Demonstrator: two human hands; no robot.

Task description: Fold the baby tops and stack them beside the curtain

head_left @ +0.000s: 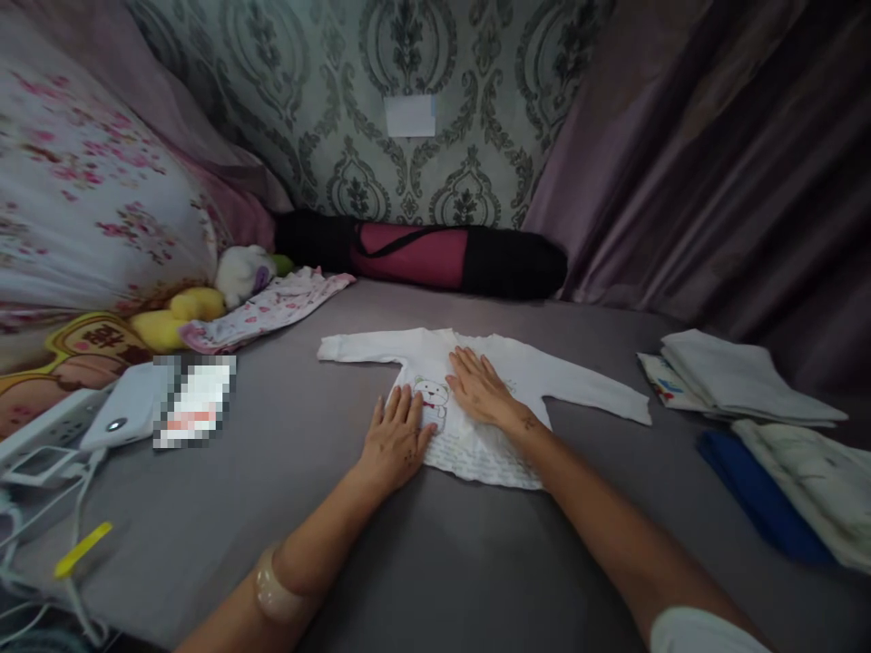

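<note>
A small white long-sleeved shirt point(469, 449) with a bear print lies spread on the grey sheet, its sleeves stretched out to both sides. My left hand point(396, 440) rests flat at the shirt's left edge beside the bear, fingers pointing away from me. On the upper middle of the shirt, my right hand point(478, 385) lies flat with its fingers extended. Neither hand grips anything. Part of the shirt's front is hidden under my right hand and forearm.
Folded white cloths point(741, 372) and a folded blue cloth point(762, 499) lie on the right. A long black and red bag point(415, 256) runs along the wall. Plush toys point(238, 272), patterned clothing point(272, 308), a power strip point(54, 422) and cables are on the left.
</note>
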